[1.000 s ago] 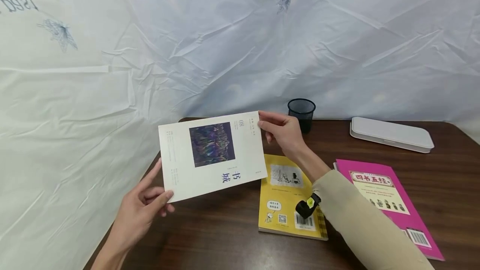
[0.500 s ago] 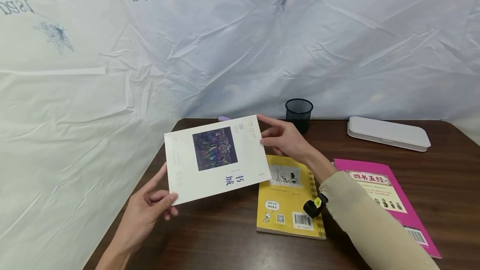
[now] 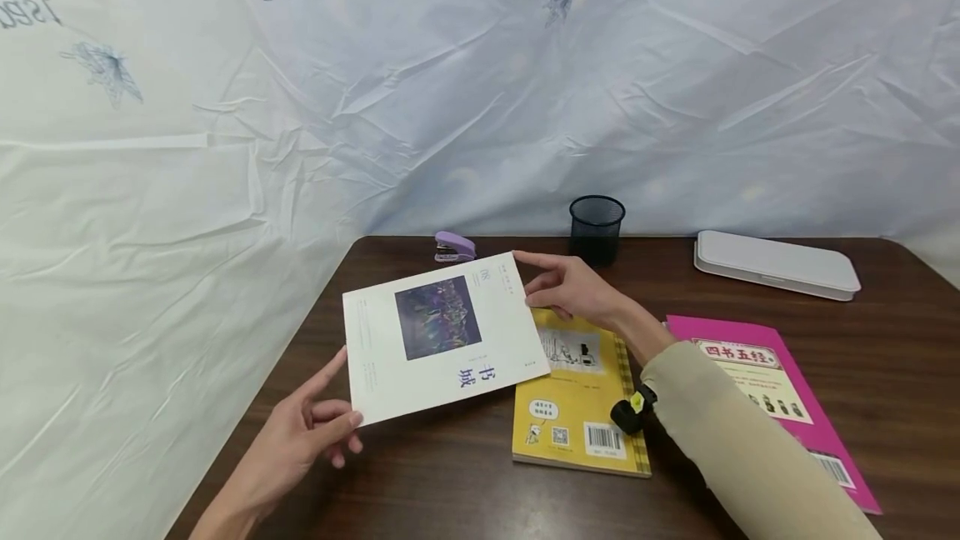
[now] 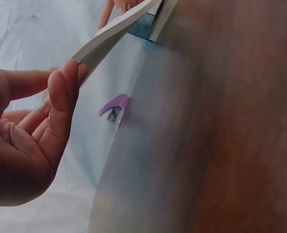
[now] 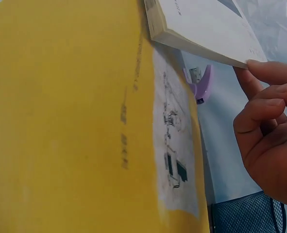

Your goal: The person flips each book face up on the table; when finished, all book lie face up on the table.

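Clamped between thumb and fingers of both hands, a thin white book [image 3: 431,394] hangs above a dark wooden table [image 3: 420,482], its right end over part of a yellow book [image 3: 581,398] in the head view. The left hand [image 3: 292,427] pinches the near left corner, the right hand [image 3: 573,288] the far right one. Its picture side faces up, and its long axis runs left to right, the right end angled slightly away from the person; small print by its left edge is turned sideways. Compared with a second ago, it sits lower and a little further right in the head view, and a purple stapler [image 3: 454,246] once hidden behind it now shows beyond its far edge. The smooth paper cover carries a dark, many-coloured square. Around it are a round black mesh cup [image 3: 597,230], a long white case [image 3: 776,263] with rounded corners and a glossy pink book [image 3: 821,448]. Behind, a pale printed sheet [image 3: 450,107] hangs wrinkled and creased.
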Demonstrator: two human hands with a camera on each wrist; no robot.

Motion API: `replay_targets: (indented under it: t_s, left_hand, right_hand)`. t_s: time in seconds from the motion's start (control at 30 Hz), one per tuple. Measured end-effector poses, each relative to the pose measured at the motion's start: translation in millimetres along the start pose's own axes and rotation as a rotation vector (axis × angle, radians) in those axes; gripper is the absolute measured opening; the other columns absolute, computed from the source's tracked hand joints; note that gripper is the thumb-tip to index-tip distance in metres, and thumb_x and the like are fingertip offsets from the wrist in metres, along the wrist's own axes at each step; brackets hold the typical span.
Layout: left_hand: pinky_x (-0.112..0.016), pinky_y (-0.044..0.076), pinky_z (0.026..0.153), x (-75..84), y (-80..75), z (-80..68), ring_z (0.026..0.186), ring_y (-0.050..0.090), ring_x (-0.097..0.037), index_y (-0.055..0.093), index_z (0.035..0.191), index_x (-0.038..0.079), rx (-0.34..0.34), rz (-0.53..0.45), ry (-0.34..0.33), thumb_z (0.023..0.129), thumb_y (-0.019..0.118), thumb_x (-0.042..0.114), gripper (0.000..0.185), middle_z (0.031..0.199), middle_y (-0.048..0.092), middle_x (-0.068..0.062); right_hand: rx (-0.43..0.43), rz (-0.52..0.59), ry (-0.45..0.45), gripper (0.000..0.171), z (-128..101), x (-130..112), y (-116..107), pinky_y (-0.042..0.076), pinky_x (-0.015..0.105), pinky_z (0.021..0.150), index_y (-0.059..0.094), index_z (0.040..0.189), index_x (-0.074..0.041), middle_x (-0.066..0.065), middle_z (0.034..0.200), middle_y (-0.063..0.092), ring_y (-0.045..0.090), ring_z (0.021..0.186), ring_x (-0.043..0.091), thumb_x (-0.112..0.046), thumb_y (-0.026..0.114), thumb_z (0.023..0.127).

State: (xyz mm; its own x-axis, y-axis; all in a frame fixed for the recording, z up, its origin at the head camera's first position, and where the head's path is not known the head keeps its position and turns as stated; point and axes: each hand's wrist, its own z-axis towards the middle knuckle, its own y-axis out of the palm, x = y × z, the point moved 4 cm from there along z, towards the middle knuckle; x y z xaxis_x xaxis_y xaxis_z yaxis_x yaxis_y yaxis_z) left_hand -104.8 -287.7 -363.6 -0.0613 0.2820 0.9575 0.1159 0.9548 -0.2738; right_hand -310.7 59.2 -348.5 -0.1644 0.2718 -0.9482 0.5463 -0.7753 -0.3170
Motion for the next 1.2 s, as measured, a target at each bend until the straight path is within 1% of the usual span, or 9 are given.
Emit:
replay_targets:
  t_s: [0.2, 0.37, 0.57, 0.7, 0.77, 0.83, 1.0, 1.07, 1.2]
  left_hand:
    - [-0.032, 0.062, 0.060, -7.2, 1.6, 1.4, 0.071, 0.071, -0.018, 0.010, 0.171, 0.013, -0.041, -0.018, -0.057, 0.101, 0.071, 0.011, 0.094, 0.102, 0.077, -0.014]
    - [-0.032, 0.062, 0.061, -11.1, 3.4, 3.4, 0.069, 0.070, -0.017, 0.007, 0.170, 0.007, -0.085, -0.019, -0.077, 0.101, 0.070, 0.011, 0.094, 0.102, 0.077, -0.020]
    - [-0.033, 0.064, 0.062, -17.2, 5.4, 5.5, 0.068, 0.072, -0.019, 0.006, 0.169, 0.000, -0.103, -0.013, -0.115, 0.100, 0.070, 0.008, 0.094, 0.097, 0.077, -0.017]
    - [-0.035, 0.064, 0.061, -21.8, 6.1, 5.1, 0.067, 0.071, -0.019, 0.004, 0.167, -0.005, -0.119, -0.006, -0.130, 0.101, 0.069, 0.006, 0.094, 0.094, 0.077, -0.016]
    - [-0.035, 0.064, 0.060, -23.7, 6.4, 5.2, 0.066, 0.071, -0.019, 0.002, 0.166, -0.007, -0.131, -0.004, -0.136, 0.101, 0.068, 0.005, 0.094, 0.093, 0.077, -0.017]
    - [-0.034, 0.064, 0.061, -25.4, 6.4, 5.3, 0.066, 0.071, -0.018, 0.003, 0.166, -0.008, -0.135, -0.001, -0.152, 0.101, 0.068, 0.006, 0.093, 0.093, 0.077, -0.016]
    - [-0.033, 0.063, 0.059, -29.2, 7.7, 5.3, 0.064, 0.070, -0.019, 0.003, 0.166, -0.008, -0.146, 0.009, -0.164, 0.101, 0.068, 0.007, 0.093, 0.093, 0.078, -0.016]
    - [-0.033, 0.063, 0.058, -30.5, 8.5, 5.1, 0.063, 0.070, -0.019, 0.003, 0.165, -0.009, -0.148, 0.014, -0.165, 0.101, 0.068, 0.007, 0.093, 0.092, 0.077, -0.016]
    - [-0.033, 0.062, 0.056, -31.5, 9.7, 5.5, 0.061, 0.069, -0.020, 0.004, 0.165, -0.009, -0.141, 0.029, -0.190, 0.101, 0.069, 0.007, 0.093, 0.091, 0.077, -0.015]
  right_hand:
    - [-0.025, -0.066, 0.025, 0.074, 5, 10, 4, 0.033, 0.025, 0.049, 0.043, 0.163, -0.024, 0.016, 0.118, 0.077, 0.035, 0.047, 0.014, -0.006, 0.073, 0.098]
    - [-0.045, -0.099, 0.059, 0.071, 8, 18, 6, 0.031, 0.024, 0.047, 0.045, 0.162, -0.022, 0.016, 0.121, 0.077, 0.032, 0.045, 0.015, -0.006, 0.072, 0.098]
    - [-0.038, -0.126, 0.127, 0.068, 12, 24, 9, 0.030, 0.024, 0.046, 0.048, 0.160, -0.022, 0.014, 0.127, 0.076, 0.031, 0.043, 0.015, -0.010, 0.074, 0.098]
    - [-0.034, -0.134, 0.150, 0.064, 15, 25, 12, 0.027, 0.023, 0.046, 0.052, 0.157, -0.016, 0.015, 0.128, 0.075, 0.030, 0.043, 0.013, -0.011, 0.075, 0.098]
    - [-0.030, -0.135, 0.160, 0.061, 16, 25, 14, 0.027, 0.023, 0.046, 0.055, 0.155, -0.015, 0.014, 0.128, 0.076, 0.029, 0.043, 0.013, -0.010, 0.075, 0.098]
    - [-0.028, -0.141, 0.164, 0.058, 16, 25, 16, 0.026, 0.023, 0.046, 0.057, 0.153, -0.014, 0.014, 0.127, 0.076, 0.029, 0.044, 0.013, -0.010, 0.075, 0.098]
    - [-0.018, -0.151, 0.189, 0.054, 18, 26, 18, 0.026, 0.023, 0.046, 0.062, 0.149, -0.016, 0.011, 0.125, 0.078, 0.029, 0.044, 0.013, -0.010, 0.076, 0.097]
    - [-0.011, -0.153, 0.204, 0.053, 20, 27, 19, 0.027, 0.023, 0.046, 0.064, 0.148, -0.016, 0.010, 0.124, 0.078, 0.031, 0.044, 0.013, -0.010, 0.076, 0.097]
    - [0.005, -0.156, 0.225, 0.050, 21, 29, 19, 0.028, 0.022, 0.046, 0.066, 0.145, -0.014, 0.009, 0.122, 0.078, 0.034, 0.045, 0.013, -0.010, 0.077, 0.096]
